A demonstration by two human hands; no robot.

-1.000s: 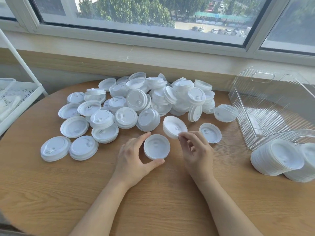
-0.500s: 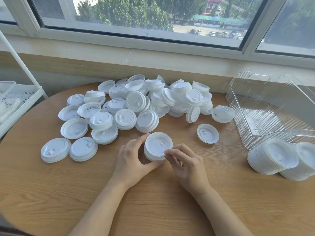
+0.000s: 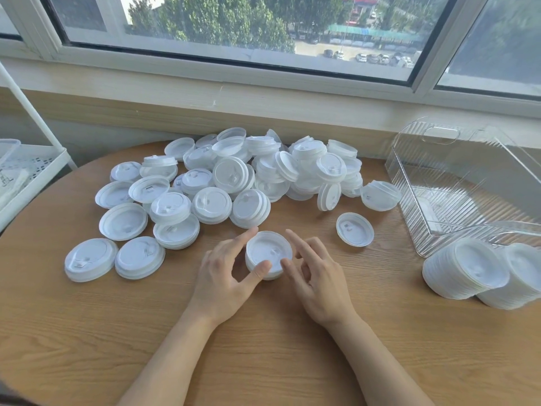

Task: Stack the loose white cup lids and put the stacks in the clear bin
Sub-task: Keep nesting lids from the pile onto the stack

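Short lid stack (image 3: 268,255), flat on table (image 3: 263,361), between left hand (image 3: 225,276), thumb and forefinger curled round it, and right hand (image 3: 316,279), fingers loose, empty, just beside.

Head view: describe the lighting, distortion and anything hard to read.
Head view: soft daylight from the window, faint shadows only; wide-angle bend curves the sill and the table edge; the clear bin is hard to trace, its ribbed walls catching glare; white lids in the pile blur into one another; both hands look sharp.
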